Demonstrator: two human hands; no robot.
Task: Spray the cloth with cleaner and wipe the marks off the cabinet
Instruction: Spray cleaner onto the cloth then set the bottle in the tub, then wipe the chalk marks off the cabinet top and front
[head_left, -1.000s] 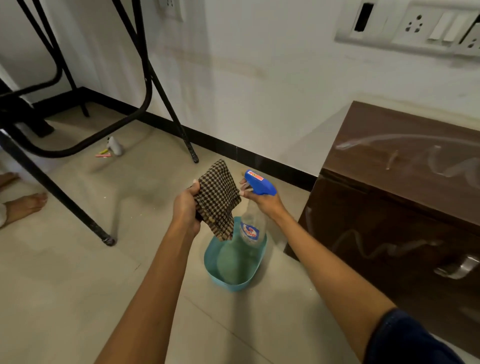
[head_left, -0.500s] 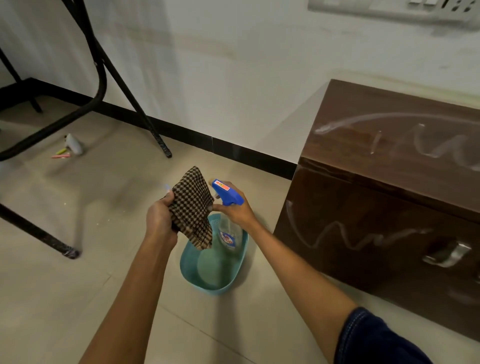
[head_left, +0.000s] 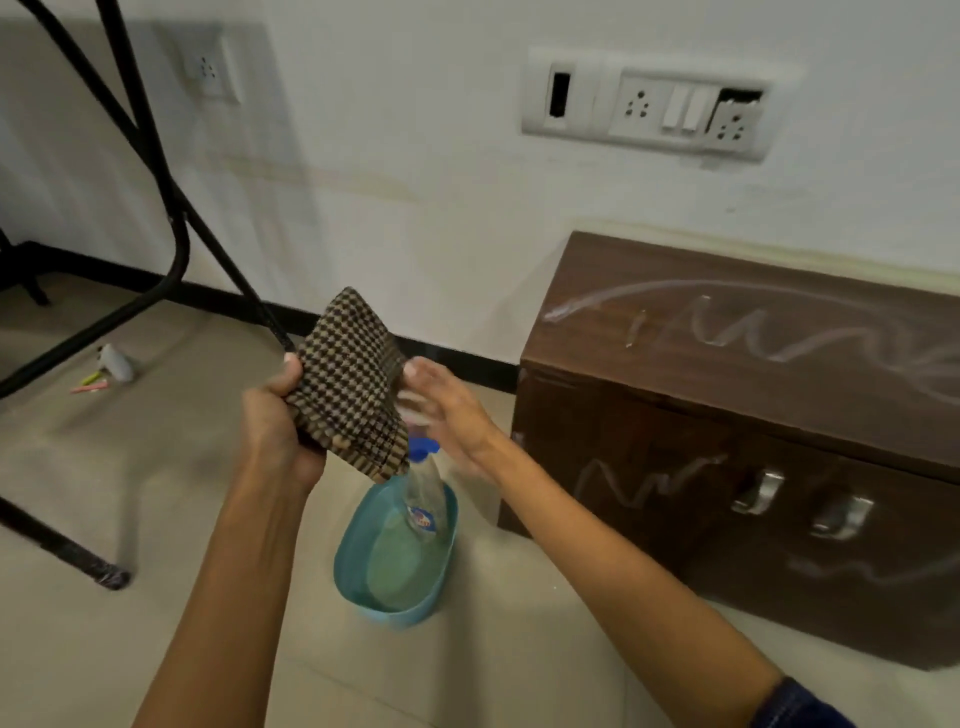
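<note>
My left hand (head_left: 275, 426) grips a brown checked cloth (head_left: 348, 384) and holds it up in front of me. Just right of the cloth's edge is my right hand (head_left: 452, 410), blurred, with its fingers spread and nothing in it. Below the cloth a clear spray bottle (head_left: 423, 499) with a blue head stands in a teal basin (head_left: 348, 571) on the floor. To the right, against the wall, a dark brown cabinet (head_left: 727, 374) bears white scribbled marks (head_left: 753, 338) on its top and front.
Black metal table legs (head_left: 171, 234) slant down at the left, and one foot (head_left: 104, 577) rests on the tiled floor. A small white object with coloured sticks (head_left: 117, 361) lies near the wall. Two metal handles (head_left: 756, 493) stick out from the cabinet's front.
My right hand has let go of the spray bottle, which now stands in the basin, and has risen beside the cloth. The view has tilted up and shows more wall.
</note>
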